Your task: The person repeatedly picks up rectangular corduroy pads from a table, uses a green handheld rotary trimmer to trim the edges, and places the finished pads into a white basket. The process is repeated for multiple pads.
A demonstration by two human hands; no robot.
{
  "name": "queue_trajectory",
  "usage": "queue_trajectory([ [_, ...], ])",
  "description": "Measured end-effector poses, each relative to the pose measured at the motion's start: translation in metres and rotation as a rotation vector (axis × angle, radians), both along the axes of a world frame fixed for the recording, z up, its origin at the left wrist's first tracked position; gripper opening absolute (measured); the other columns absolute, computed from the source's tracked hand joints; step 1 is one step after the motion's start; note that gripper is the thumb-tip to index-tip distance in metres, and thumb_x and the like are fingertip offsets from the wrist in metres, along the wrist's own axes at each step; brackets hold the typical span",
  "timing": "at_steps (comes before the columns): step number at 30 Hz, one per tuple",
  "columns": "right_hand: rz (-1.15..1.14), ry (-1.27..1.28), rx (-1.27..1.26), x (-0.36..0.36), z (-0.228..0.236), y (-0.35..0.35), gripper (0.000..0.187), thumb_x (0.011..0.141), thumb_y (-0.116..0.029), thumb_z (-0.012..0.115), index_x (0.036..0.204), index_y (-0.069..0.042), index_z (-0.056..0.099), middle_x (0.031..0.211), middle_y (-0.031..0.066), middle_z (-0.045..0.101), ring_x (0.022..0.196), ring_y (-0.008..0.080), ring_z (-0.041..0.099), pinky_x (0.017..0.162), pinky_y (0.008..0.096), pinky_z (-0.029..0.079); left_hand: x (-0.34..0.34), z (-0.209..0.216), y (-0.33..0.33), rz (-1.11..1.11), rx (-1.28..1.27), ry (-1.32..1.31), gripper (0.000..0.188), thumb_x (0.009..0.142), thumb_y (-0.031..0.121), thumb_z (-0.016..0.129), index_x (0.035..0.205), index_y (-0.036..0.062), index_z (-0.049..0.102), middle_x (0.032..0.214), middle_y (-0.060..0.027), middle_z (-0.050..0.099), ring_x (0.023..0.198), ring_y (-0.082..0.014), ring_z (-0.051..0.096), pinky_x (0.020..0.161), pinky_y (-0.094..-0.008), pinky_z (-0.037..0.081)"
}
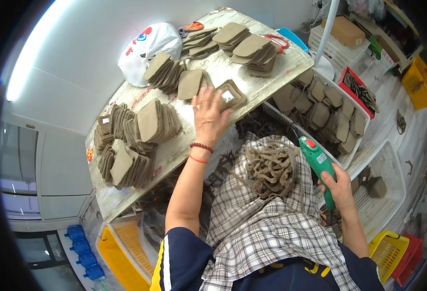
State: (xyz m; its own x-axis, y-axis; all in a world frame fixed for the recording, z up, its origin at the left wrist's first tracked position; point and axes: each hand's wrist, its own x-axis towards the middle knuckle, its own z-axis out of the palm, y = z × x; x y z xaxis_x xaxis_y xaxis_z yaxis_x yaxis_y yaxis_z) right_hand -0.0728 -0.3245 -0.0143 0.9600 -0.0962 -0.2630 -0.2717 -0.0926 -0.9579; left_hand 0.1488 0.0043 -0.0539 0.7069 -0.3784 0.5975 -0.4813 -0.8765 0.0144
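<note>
My left hand (209, 116) reaches over the near edge of the table, its fingers stretched out against a stack of brown felt-like pads (190, 84). Beside its fingertips lies another pad stack with a white label (228, 96). My right hand (339, 186) is wrapped round a green electric hand tool (315, 157) with a red button and a thin tip pointing toward the table. On my lap, over a checked cloth (267, 228), rests a tangled heap of fuzzy brown trimmed strips (271, 169).
More pad stacks stand on the worn table (291, 65), with a white plastic bag (150, 51) and red-handled scissors (279, 42). To the right, a white crate (366, 131) holds loose pads, near a red tray (354, 89). A yellow basket (121, 252) stands at lower left.
</note>
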Motion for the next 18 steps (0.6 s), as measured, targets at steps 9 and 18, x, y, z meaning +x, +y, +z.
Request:
queue_trajectory([
  [9,0.017,-0.043,0.006,-0.006,0.001,0.011,0.032,0.089,-0.027,0.065,0.102,0.002,0.059,0.073,0.0027,0.059,0.057,0.0076,0.052,0.053,0.0233,0.044,0.029,0.008,0.012,-0.200,0.240,0.339,0.063,0.073,0.004,0.054,0.135,0.0026,0.044,0.136,-0.0232,0.045,0.123,-0.0373,0.043,0.103,-0.0461,0.033],
  [18,0.003,-0.087,-0.045,-0.016,0.014,0.024,0.031,0.088,-0.023,0.066,0.105,0.002,0.060,0.074,0.0019,0.059,0.059,0.0071,0.052,0.052,0.0237,0.044,0.037,0.005,0.012,-0.062,-0.399,0.383,0.042,0.082,0.001,0.057,0.123,0.0053,0.057,0.112,-0.0123,0.066,0.097,-0.0246,0.063,0.085,-0.0335,0.049],
])
